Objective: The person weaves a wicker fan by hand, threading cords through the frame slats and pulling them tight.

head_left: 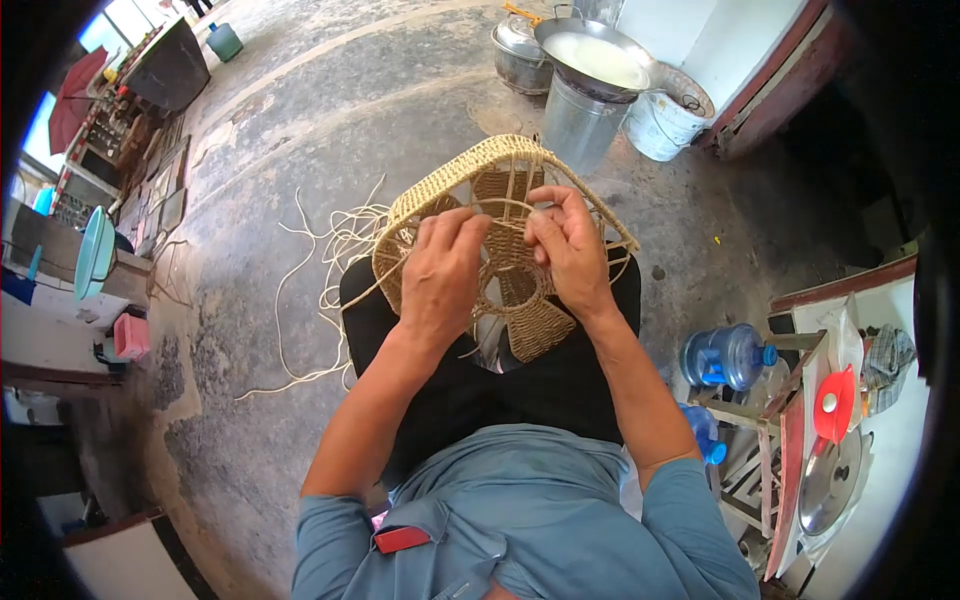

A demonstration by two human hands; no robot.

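Observation:
A half-woven basket (458, 165) of pale straw-coloured cord rests across my lap, with a woven rim band, open gaps and a round ring in its middle. My left hand (440, 270) is closed over the left part of the frame, its fingertips pinched together. My right hand (570, 250) is closed at the right, thumb and forefinger pressed together. A light cord (508, 202) arcs between the two hands, its ends running into the fingers. Long loose cord (330, 235) trails off the basket's left side onto the floor. The fingertips partly hide the weave behind them.
Beyond the basket, a wide pan of whitish liquid (597, 62) sits on a metal drum (582, 130), beside a lidded pot (521, 62) and a white bucket (660, 125). Blue water bottles (722, 357) and a wooden rack (765, 440) stand at right. A teal basin (95, 252) is at left.

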